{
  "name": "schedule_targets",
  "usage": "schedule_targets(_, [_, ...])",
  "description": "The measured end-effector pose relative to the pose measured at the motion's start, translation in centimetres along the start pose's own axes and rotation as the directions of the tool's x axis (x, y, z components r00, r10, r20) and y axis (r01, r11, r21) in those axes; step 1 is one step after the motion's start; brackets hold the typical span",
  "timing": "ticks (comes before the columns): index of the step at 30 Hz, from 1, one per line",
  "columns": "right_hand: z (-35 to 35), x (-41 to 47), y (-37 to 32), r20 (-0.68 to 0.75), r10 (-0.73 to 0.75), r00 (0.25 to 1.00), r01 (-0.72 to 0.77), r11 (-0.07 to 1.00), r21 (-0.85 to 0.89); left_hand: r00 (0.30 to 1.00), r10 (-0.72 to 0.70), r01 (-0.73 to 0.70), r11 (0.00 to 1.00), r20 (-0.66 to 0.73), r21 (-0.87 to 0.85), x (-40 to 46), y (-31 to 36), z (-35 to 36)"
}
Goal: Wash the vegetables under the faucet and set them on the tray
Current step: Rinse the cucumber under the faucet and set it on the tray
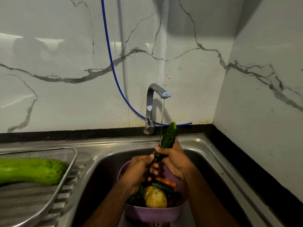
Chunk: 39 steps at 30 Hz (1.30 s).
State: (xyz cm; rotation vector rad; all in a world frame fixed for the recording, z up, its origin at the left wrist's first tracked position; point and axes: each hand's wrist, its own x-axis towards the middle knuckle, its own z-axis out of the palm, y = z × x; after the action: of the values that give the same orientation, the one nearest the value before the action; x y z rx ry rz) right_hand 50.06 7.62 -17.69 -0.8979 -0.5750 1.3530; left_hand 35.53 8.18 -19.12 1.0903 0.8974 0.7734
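Note:
A dark green bumpy cucumber [168, 135] stands almost upright under the thin stream from the chrome faucet [151, 102]. My right hand [173, 159] grips its middle, and my left hand [139, 171] holds its lower end. Below them a purple colander [152, 213] sits in the steel sink [205, 154], holding a potato [155, 198], a carrot [165, 181] and other dark vegetables. On the left drainboard a mesh tray [32, 202] carries a long pale green gourd [31, 170].
A blue hose [111, 63] hangs down the marble wall and runs behind the faucet. A black counter strip [237, 161] borders the sink at the back and right. The side wall closes in on the right.

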Motion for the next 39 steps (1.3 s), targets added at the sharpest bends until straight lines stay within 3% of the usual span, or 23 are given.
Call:
schedule_targets(4, [0.4, -0.1, 0.1, -0.075, 0.049, 0.996, -0.049, 0.999, 0.001, 0.999, 0.001, 0.004, 0.992, -0.040, 0.123, -0.1, 0.1, -0.2])
schedule_targets(10, [0.8, -0.1, 0.7, -0.091, 0.122, 0.988, -0.129, 0.989, -0.076, 0.939, 0.324, -0.284, 0.920, -0.116, 0.271, 0.0, 0.1, -0.2])
schedule_targets(13, [1.1, -0.5, 0.9, -0.016, 0.100, 0.995, -0.101, 0.993, -0.069, 0.922, 0.375, -0.309, 0.861, -0.093, 0.404, 0.5, -0.3, -1.0])
schedule_targets(15, [1.0, -0.6, 1.1, 0.029, 0.088, 0.996, -0.086, 0.994, -0.071, 0.934, 0.346, -0.292, 0.887, -0.095, 0.357, 0.4, -0.3, -0.9])
schedule_targets(21, [0.8, -0.8, 0.6, 0.106, 0.056, 0.993, -0.061, 0.997, 0.048, 0.988, 0.150, -0.149, 0.989, 0.031, -0.026, -0.1, 0.1, -0.4])
schedule_targets(28, [1.4, -0.6, 0.2, -0.041, 0.044, 0.998, -0.043, 0.999, 0.018, 0.971, -0.006, 0.060, 0.974, 0.238, -0.220, -0.7, 0.6, 0.3])
schedule_targets(33, [1.9, -0.2, 0.6, -0.088, 0.094, 0.992, -0.091, 0.995, 0.032, 0.987, -0.047, 0.061, 0.994, 0.152, -0.087, 0.0, 0.1, -0.5])
schedule_targets(39, [1.1, -0.7, 0.9, 0.093, 0.088, 0.992, -0.078, 0.991, -0.110, 0.996, 0.005, 0.003, 0.997, 0.085, -0.083, 0.1, 0.2, -0.2])
